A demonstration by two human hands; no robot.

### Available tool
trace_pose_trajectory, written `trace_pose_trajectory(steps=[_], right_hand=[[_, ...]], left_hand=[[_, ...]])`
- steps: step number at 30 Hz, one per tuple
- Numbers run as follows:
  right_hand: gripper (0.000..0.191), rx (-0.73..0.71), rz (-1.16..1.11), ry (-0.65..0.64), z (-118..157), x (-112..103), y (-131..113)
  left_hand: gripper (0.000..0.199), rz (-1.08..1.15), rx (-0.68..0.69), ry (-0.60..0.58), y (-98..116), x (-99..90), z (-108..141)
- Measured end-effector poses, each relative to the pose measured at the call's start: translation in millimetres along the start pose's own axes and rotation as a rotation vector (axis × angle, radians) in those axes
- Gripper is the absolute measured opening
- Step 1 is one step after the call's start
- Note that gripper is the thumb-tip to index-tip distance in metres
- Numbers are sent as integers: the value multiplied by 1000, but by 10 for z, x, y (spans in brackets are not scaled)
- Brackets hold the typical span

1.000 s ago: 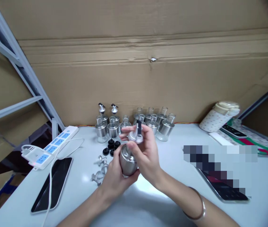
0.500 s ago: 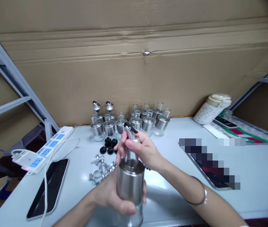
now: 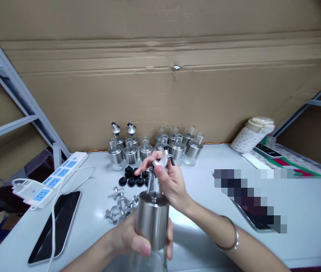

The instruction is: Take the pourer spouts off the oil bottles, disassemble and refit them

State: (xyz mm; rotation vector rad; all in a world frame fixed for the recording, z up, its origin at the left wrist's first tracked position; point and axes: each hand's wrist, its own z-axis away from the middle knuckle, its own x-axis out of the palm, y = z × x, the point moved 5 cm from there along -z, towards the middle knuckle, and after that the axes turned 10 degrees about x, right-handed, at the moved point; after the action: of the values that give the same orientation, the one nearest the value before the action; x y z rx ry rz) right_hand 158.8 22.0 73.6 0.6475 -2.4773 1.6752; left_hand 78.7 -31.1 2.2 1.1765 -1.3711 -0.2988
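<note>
My left hand (image 3: pixel 130 236) is wrapped round the lower body of a glass oil bottle (image 3: pixel 153 219) with a brushed steel sleeve, held tilted close to me. At the top of its clear neck, my right hand (image 3: pixel 175 185) grips a silver pourer spout (image 3: pixel 162 161) with a black lever. Fingers partly hide where spout and neck meet, so I cannot tell how far it is seated. Beyond my hands lie several black stoppers (image 3: pixel 131 182) and, left of the bottle, a loose pile of silver spout parts (image 3: pixel 122 204).
Several similar bottles (image 3: pixel 194 147) line the back by the cardboard wall (image 3: pixel 160 102); two at left carry spouts (image 3: pixel 116 129). A power strip (image 3: pixel 54 181) with a white cable and a black tray (image 3: pixel 55 226) sit left. A patterned flask (image 3: pixel 251 134) and a pixelated dark object stand right.
My right hand has turned the spout, so its black lever now points down to the right instead of up to the left. The bottle has shifted slightly left and down.
</note>
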Motion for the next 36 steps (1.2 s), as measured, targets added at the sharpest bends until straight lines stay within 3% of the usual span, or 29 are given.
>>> trace_pose_trajectory(steps=[4, 7, 9, 12, 14, 16, 19, 22, 25, 28, 31, 33, 36], right_hand=[[22, -165, 213, 70, 87, -51, -61], [26, -210, 154, 108, 148, -17, -102], [30, -98, 4, 93, 144, 40, -90], [42, 291, -233, 46, 98, 138, 7], [50, 500, -276, 1, 75, 166, 33], [50, 496, -206, -26, 30, 125, -39], [46, 334, 50, -11, -19, 9, -210], [50, 356, 261, -31, -2, -39, -247], [46, 358, 328, -34, 10, -50, -244], [42, 212, 376, 79, -55, -118, -321], [36, -35, 532, 231, -194, -229, -453], [32, -143, 746, 306, -316, -296, -472], [31, -158, 970, 359, -506, -410, -349]], left_hand=[[48, -124, 5, 45, 56, -131, 46], [46, -151, 3, 34, 71, -184, 56], [47, -98, -29, -42, 51, -151, 51], [49, -39, -89, -169, 19, -72, 56], [50, -111, -93, -166, 27, -73, 64], [50, -182, -37, -85, 82, -114, 66], [49, -252, 90, 59, 204, -175, 67], [53, -418, 174, 246, 278, -256, 76], [65, -536, 220, 386, 271, -334, 80], [65, -682, 487, 558, 378, -412, 111], [45, -815, 816, 831, 567, -481, 231], [35, -806, 881, 965, 644, -539, 281], [31, -742, 852, 1050, 708, -619, 299]])
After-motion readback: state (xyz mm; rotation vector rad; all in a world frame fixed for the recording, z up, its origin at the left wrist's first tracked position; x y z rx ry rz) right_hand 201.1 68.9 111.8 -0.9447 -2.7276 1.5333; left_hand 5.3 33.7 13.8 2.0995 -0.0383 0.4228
